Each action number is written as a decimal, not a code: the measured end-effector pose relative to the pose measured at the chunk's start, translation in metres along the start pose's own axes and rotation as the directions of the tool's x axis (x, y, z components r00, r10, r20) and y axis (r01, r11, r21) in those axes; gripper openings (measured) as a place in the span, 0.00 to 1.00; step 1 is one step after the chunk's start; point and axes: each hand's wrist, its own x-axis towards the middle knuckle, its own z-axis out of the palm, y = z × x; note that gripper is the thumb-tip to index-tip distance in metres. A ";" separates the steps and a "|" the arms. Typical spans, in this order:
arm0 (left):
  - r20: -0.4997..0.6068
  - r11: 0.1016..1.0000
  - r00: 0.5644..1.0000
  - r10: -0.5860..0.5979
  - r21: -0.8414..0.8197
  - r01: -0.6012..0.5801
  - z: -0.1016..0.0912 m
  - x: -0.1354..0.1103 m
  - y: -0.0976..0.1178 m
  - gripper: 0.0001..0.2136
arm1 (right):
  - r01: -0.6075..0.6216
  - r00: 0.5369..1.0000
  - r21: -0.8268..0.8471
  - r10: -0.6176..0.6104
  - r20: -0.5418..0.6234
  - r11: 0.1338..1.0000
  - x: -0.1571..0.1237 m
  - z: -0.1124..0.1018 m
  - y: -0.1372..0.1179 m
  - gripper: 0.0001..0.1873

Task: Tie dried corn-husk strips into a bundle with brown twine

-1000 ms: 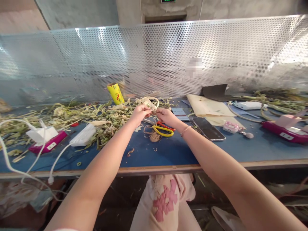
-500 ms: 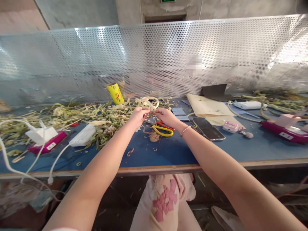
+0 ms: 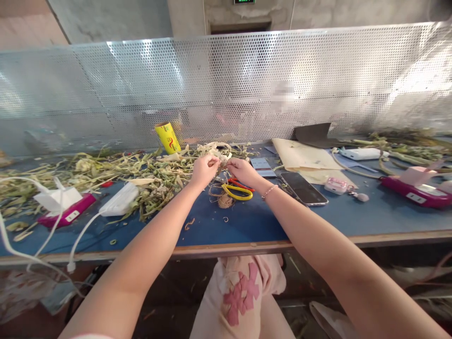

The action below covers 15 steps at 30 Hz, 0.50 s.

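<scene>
With our left hand (image 3: 205,170) and right hand (image 3: 242,170) both closed on a pale strip (image 3: 223,159) beyond the scissors (image 3: 242,199) on the tabletop (image 3: 247,223), we seem to be working it by fingertip, which likely calls next for firm pinching.

L hand (image 3: 205,171) & R hand (image 3: 243,171) pinching pale strip (image 3: 223,158), twine (image 3: 225,201) nr yellow handle (image 3: 239,197)

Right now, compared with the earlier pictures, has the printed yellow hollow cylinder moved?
No. The yellow cylinder keeps its tilt and place relative to the grey perforated metal screen; the whole picture has slid slightly left, screen included.
</scene>
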 end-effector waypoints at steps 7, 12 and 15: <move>0.012 0.997 1.000 -0.028 -0.074 0.029 0.000 0.000 0.001 0.01 | 0.040 0.999 0.025 -0.040 -0.009 0.999 -0.001 0.001 0.001 0.07; 0.026 0.996 0.999 -0.044 -0.077 0.046 0.000 0.002 0.000 0.02 | 0.043 0.999 0.035 -0.043 0.003 0.998 0.000 0.001 0.003 0.07; 0.032 0.998 0.999 -0.038 -0.056 0.040 -0.001 0.002 -0.002 0.04 | 0.041 0.999 0.031 -0.042 0.009 0.999 0.000 0.001 0.003 0.07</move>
